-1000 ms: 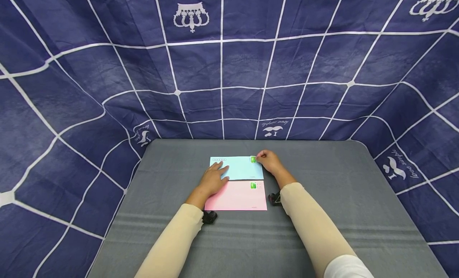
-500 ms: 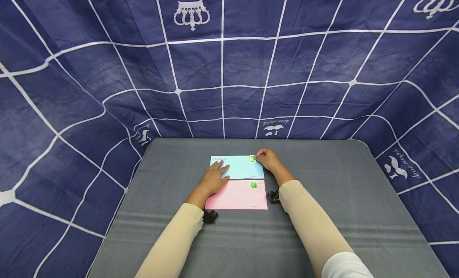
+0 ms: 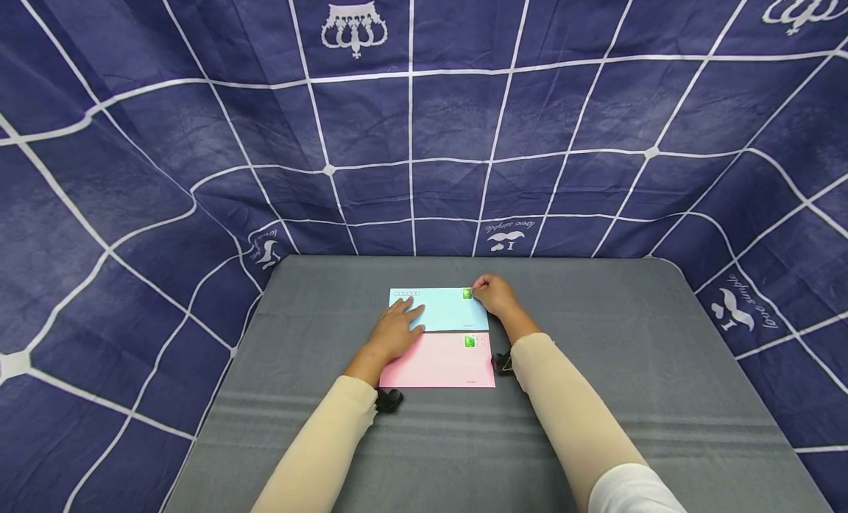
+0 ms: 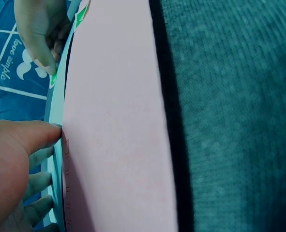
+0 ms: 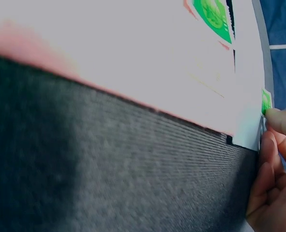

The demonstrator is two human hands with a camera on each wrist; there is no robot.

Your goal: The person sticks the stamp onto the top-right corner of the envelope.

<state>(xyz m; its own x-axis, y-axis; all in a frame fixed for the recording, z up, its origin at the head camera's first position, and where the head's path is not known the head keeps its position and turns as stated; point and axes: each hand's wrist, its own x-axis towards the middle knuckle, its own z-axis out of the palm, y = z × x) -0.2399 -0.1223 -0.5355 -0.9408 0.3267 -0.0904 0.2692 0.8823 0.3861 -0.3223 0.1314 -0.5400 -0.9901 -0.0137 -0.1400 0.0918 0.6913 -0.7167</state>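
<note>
A light blue envelope (image 3: 452,313) lies just above a pink envelope (image 3: 444,366), their long edges nearly meeting. My left hand (image 3: 394,332) rests with spread fingers on the blue envelope's left part, thumb near the seam between the two. At the blue envelope's top right corner, my right hand (image 3: 495,295) pinches a small green stamp (image 3: 467,294) by its right side. The right wrist view shows the thumb over that stamp's edge, other fingers curled below. Another green stamp (image 3: 470,341) sits at the pink envelope's upper right, beside small printed boxes.
Both envelopes lie on a grey cloth-covered table (image 3: 596,336). A dark blue curtain (image 3: 450,115) with white grid lines encloses the table's back and sides. Small black wrist devices show below the left (image 3: 389,400) and right sleeves.
My right forearm has shifted slightly to the left. The pinched stamp now lies within the blue envelope's top edge, where it stuck out a little before. My left hand stays in place.
</note>
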